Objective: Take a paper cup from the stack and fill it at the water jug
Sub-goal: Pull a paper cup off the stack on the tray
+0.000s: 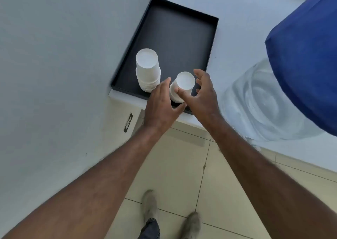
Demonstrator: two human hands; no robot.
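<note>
Two stacks of white paper cups stand upside down in a black tray (182, 30) on a white counter. The taller stack (148, 69) is at the tray's near left corner. The shorter stack (182, 85) stands just to its right. My left hand (161, 104) is at the short stack's left side, fingers apart. My right hand (202, 96) is at its right side, fingers spread, thumb touching the cup wall. Neither hand has closed around it. The clear water jug (259, 100) with a blue cover (308, 60) stands to the right.
A grey wall (54, 65) runs along the left, close to the tray. The white counter (242, 16) ends at an edge near my hands. Below lie beige floor tiles (182, 165) and my two shoes (151, 205).
</note>
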